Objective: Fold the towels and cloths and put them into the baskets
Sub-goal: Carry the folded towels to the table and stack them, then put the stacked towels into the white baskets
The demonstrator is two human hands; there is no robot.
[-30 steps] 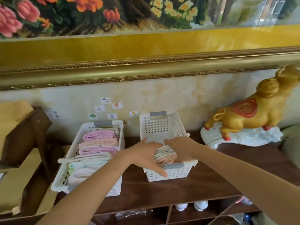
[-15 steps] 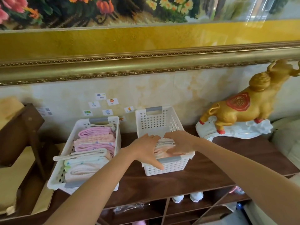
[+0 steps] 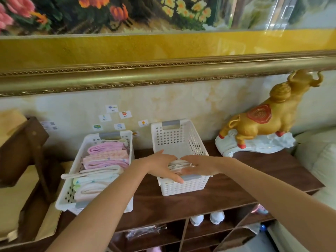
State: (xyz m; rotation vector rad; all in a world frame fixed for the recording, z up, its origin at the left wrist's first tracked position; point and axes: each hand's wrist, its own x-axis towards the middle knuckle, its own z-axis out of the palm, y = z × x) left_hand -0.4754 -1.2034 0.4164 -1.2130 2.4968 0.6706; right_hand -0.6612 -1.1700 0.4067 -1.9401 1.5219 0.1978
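Hands lower, left hand (image 3: 161,165), right hand (image 3: 200,165) holding folded cloths (image 3: 177,165), wall labels unreadable

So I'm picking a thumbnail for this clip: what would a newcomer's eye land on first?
Probably the golden bull figurine on its white base at the right end of the dark wooden shelf, under the big gilt-framed flower picture. Next, the left hand and right hand meeting over a folded cloth at the near end of the right basket. Beside it, the left basket is packed with pink and cream folded towels.
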